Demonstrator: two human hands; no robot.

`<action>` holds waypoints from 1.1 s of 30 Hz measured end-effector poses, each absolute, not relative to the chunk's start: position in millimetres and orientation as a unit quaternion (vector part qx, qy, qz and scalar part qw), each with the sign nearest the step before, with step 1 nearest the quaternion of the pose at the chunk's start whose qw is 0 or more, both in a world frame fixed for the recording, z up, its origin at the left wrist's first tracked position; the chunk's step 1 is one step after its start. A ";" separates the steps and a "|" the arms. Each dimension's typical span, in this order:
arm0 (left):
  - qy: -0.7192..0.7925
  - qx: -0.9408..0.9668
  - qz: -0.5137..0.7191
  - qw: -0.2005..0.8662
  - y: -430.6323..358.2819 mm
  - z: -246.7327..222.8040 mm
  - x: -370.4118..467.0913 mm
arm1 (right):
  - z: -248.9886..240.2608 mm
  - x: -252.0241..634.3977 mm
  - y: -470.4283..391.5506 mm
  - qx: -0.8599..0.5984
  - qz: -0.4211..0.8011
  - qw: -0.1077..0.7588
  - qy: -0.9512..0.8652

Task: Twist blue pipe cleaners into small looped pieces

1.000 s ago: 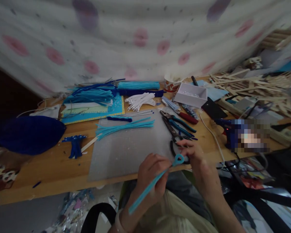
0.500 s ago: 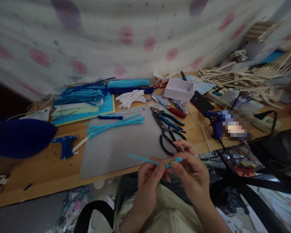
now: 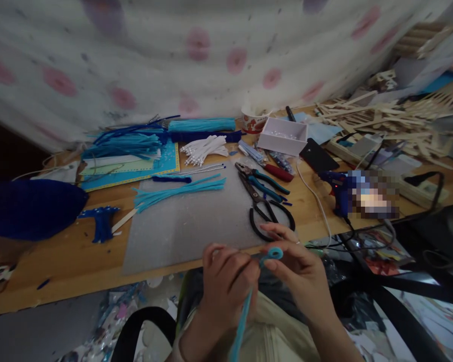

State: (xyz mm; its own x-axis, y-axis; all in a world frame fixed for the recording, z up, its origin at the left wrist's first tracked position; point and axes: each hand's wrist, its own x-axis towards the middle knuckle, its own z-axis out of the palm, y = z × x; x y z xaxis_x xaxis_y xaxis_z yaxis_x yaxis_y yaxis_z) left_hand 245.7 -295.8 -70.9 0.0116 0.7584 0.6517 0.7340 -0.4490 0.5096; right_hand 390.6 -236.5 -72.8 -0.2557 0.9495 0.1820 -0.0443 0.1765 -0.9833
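Between my two hands is a light-blue pipe cleaner (image 3: pixel 242 322), its upper end curled into a small round loop. My right hand (image 3: pixel 300 269) pinches that loop between thumb and fingertips. Closed around the stem just left of the loop is my left hand (image 3: pixel 228 281), and the long tail hangs down toward my lap. Just beyond my right fingers lie black-handled scissors (image 3: pixel 257 198) and teal-handled pliers (image 3: pixel 266 182). A bunch of light-blue pipe cleaners (image 3: pixel 181 192) rests on the grey mat (image 3: pixel 166 241).
White pipe cleaners (image 3: pixel 206 150), a white box (image 3: pixel 283 136) and a paper cup (image 3: pixel 253 119) stand toward the back. At right are a blue glue gun (image 3: pixel 337 188), a power strip (image 3: pixel 411 188) and scattered wooden sticks (image 3: pixel 381 120). A dark-blue oval piece (image 3: pixel 30 208) lies left.
My left hand has turned over, back upward, and the pipe cleaner's tail swung from pointing left to hanging down. The curled loop now faces up in my right fingers.
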 end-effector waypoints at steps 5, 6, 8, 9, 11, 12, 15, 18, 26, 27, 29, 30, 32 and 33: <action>0.538 0.678 0.500 -0.026 -298.7 -78.4 247.0 | -80.2 384.2 -242.3 -0.354 0.585 0.469 -0.559; 0.538 0.650 0.534 0.044 -299.6 -78.8 251.2 | -82.7 383.9 -242.1 -0.343 0.596 0.469 -0.555; 0.529 0.533 0.610 0.252 -300.8 -79.0 260.8 | -87.4 384.8 -240.3 -0.323 0.604 0.473 -0.554; 0.514 0.440 0.640 0.365 -300.7 -78.8 264.8 | -89.0 385.9 -238.5 -0.316 0.600 0.476 -0.560; 0.445 0.233 0.654 0.566 -298.8 -77.5 269.3 | -89.6 389.6 -233.2 -0.309 0.577 0.480 -0.584; 0.390 0.145 0.627 0.659 -297.3 -76.5 269.3 | -88.6 391.9 -229.7 -0.304 0.561 0.482 -0.600; 0.197 -0.017 0.471 0.860 -292.6 -72.8 263.5 | -82.8 399.9 -218.2 -0.276 0.523 0.484 -0.646; 0.163 -0.009 0.481 0.861 -289.7 -72.2 258.9 | -78.3 406.0 -210.0 -0.249 0.504 0.475 -0.677; 0.364 0.191 0.627 0.662 -292.7 -89.4 266.9 | -87.5 399.9 -218.5 -0.307 0.587 0.493 -0.564; 0.402 0.215 0.642 0.616 -294.2 -91.5 266.0 | -88.3 397.5 -220.5 -0.320 0.599 0.495 -0.542; 0.464 0.283 0.663 0.516 -296.5 -93.6 261.7 | -88.1 392.5 -223.9 -0.342 0.620 0.496 -0.502; 0.482 0.330 0.668 0.462 -297.2 -93.3 258.4 | -87.1 389.9 -225.3 -0.351 0.632 0.496 -0.481; 0.499 0.441 0.654 0.358 -296.8 -90.0 250.3 | -84.1 385.2 -227.6 -0.366 0.661 0.482 -0.443; 0.499 0.495 0.640 0.310 -295.8 -87.1 246.0 | -82.3 383.2 -228.5 -0.372 0.676 0.473 -0.427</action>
